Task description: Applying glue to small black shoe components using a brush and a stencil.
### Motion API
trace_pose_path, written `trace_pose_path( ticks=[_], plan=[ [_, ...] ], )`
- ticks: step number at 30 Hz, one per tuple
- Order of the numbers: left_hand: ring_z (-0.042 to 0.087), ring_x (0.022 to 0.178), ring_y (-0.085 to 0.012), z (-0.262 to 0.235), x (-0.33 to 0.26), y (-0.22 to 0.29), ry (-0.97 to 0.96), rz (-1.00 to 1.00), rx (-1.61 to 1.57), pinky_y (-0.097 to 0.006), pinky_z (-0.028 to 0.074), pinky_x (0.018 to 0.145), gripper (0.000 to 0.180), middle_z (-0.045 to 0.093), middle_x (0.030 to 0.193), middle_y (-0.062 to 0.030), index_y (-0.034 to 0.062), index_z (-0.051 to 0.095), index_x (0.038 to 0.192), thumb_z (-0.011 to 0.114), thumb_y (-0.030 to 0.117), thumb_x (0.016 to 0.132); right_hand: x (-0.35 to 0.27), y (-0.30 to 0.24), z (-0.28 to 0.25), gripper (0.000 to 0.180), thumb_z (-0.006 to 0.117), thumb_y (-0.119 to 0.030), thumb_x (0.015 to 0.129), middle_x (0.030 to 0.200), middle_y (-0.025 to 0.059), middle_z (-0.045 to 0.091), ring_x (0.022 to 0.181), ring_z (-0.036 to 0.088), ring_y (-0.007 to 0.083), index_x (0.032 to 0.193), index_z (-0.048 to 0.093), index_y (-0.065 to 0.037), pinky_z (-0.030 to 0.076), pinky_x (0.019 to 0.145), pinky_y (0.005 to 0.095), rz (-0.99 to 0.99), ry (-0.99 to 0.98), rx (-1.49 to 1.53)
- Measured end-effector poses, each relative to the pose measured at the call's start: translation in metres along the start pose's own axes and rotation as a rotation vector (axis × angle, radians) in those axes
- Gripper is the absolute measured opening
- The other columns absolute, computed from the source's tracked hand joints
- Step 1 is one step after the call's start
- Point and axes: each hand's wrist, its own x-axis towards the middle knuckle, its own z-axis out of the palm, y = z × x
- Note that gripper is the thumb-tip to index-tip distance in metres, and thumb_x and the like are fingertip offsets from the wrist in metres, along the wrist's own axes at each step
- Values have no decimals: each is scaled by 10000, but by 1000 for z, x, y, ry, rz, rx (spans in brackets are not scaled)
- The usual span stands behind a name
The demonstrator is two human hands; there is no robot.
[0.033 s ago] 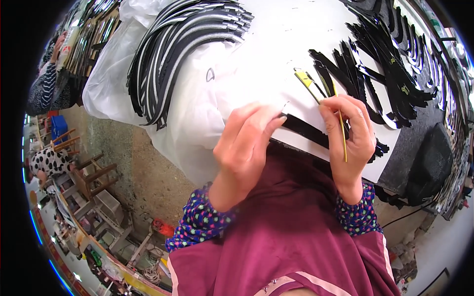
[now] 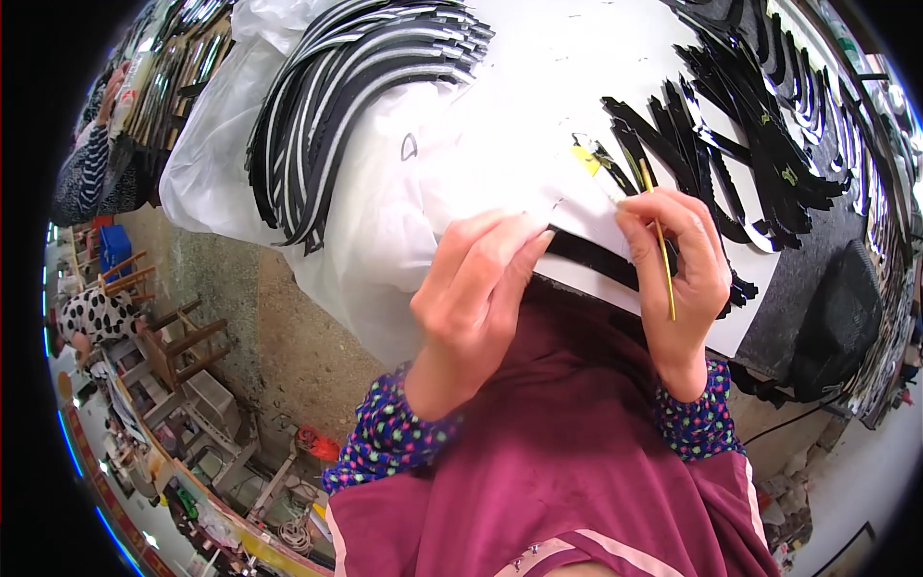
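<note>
Left hand (image 2: pixel 476 288): closed, fingertips pinching the near end of a flat black curved strip (image 2: pixel 591 258) lying on the white table top (image 2: pixel 519 87) at its front edge. Right hand (image 2: pixel 678 260): closed around a thin yellow stick-handled brush (image 2: pixel 661 245), held upright like a pen, tip reaching a small yellow patch (image 2: pixel 584 157) on the white surface just beyond the knuckles.

Step in hand, as judged: working the one strip with the brush, apparently coating or edging; exact contact point hidden behind the right fingers. Next move would call for steady pinning by the left fingertips and a controlled stroke along the strip's edge, kept off the white surface.

Count: two hands, one brush, one strip in work. Stack of curved black-and-white strips (image 2: pixel 361 91) on a clear plastic sheet (image 2: pixel 216 183), far left: one pile, too many to count. Spread of loose black strips (image 2: pixel 745 125), far right: one group, pieces overlapping, no count possible. Magenta garment (image 2: pixel 577 452) below. Wooden chairs (image 2: pixel 173 337) on the floor, lower left.
</note>
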Motion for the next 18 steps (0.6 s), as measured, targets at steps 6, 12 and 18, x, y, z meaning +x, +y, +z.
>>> trace_pose_path(
  ticks=[6,12,18],
  plan=[
    [678,828,-198,-11,-21,2,-129,-241,-76,-305,553,740,234,701,969,-119,4,714,1027,757,-73,811,-4,-2,3,151,720,48,858,928,121,661,790,669,244,995,698,-10,540,690,317,-16,-151,28],
    [676,858,-230,5,-21,8,-114,-61,41,-321,558,735,262,677,959,-104,23,717,1064,759,-51,816,-4,-1,7,167,720,65,856,949,109,673,782,665,191,1008,703,-1,533,668,291,12,-108,27],
    [667,851,-231,34,12,-5,-97,-64,-71,-318,553,713,240,674,984,-112,10,711,1050,721,-77,827,3,5,4,154,709,69,881,1011,103,674,771,630,112,1025,706,14,511,658,227,55,86,113]
  ],
)
